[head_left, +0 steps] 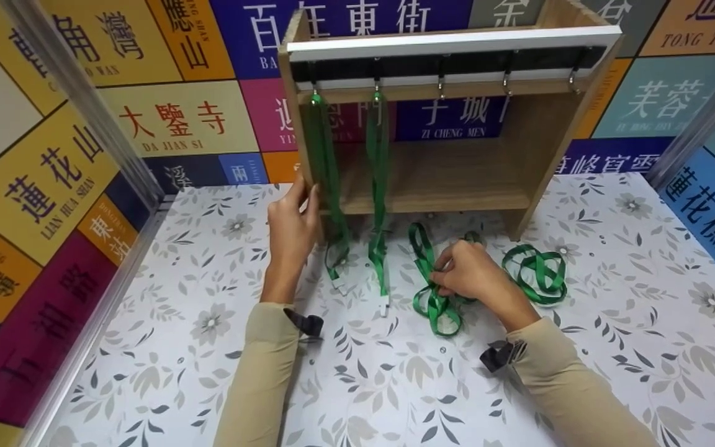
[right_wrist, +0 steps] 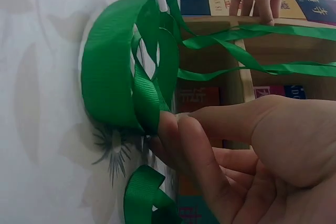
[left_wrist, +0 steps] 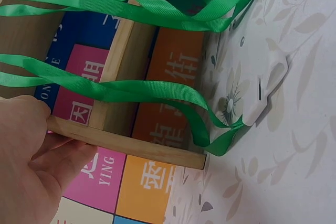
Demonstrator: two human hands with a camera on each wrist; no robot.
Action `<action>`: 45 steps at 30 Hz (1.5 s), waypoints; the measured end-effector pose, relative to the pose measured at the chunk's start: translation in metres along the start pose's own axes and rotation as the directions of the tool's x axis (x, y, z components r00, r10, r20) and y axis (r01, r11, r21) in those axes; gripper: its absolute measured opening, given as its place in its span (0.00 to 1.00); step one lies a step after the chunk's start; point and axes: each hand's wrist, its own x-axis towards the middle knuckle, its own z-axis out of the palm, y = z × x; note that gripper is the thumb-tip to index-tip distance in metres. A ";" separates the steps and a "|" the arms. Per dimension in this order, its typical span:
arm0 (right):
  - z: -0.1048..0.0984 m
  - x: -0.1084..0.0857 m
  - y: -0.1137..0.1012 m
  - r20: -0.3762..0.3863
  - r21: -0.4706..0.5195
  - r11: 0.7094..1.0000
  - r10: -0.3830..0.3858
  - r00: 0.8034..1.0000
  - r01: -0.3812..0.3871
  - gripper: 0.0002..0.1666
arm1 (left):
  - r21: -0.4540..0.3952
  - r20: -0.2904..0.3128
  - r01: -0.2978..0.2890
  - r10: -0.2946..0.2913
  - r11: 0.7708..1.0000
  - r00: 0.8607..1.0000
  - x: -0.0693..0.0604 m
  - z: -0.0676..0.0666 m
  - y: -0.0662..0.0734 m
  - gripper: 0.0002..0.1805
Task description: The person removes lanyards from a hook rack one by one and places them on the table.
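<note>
A wooden rack (head_left: 550,149) carries a row of metal hooks, and two green lanyards (head_left: 378,161) hang from the two leftmost ones. My left hand (head_left: 292,233) grips the rack's left side panel; in the left wrist view the thumb and fingers of that hand (left_wrist: 31,161) lie on either side of the panel edge (left_wrist: 131,142). My right hand (head_left: 472,273) pinches a bunched green lanyard (head_left: 438,310) on the table; the right wrist view shows the fingertips of this hand (right_wrist: 231,156) on a loop of the green ribbon (right_wrist: 113,66).
Another coiled green lanyard (head_left: 537,273) lies on the patterned tabletop (head_left: 208,372) to the right of my right hand. White plastic clips (head_left: 384,305) at the hanging lanyards' lower ends reach the tabletop. Sign-covered panels (head_left: 177,121) stand behind and at both sides.
</note>
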 end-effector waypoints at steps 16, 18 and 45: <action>-0.023 -0.007 -0.015 -0.245 0.082 0.988 -0.104 0.964 0.128 0.13 | -0.008 0.001 -0.003 0.003 1.000 1.000 0.000 0.000 -0.001 0.28; -0.023 -0.007 -0.020 -0.299 0.088 0.983 -0.128 0.946 0.161 0.12 | 0.003 -0.004 -0.012 0.012 1.000 1.000 0.000 -0.001 -0.001 0.28; 0.009 0.032 -0.112 -0.614 0.038 0.893 -0.334 0.715 0.449 0.28 | -0.022 -0.029 -0.057 0.056 0.998 0.998 0.001 0.000 -0.003 0.25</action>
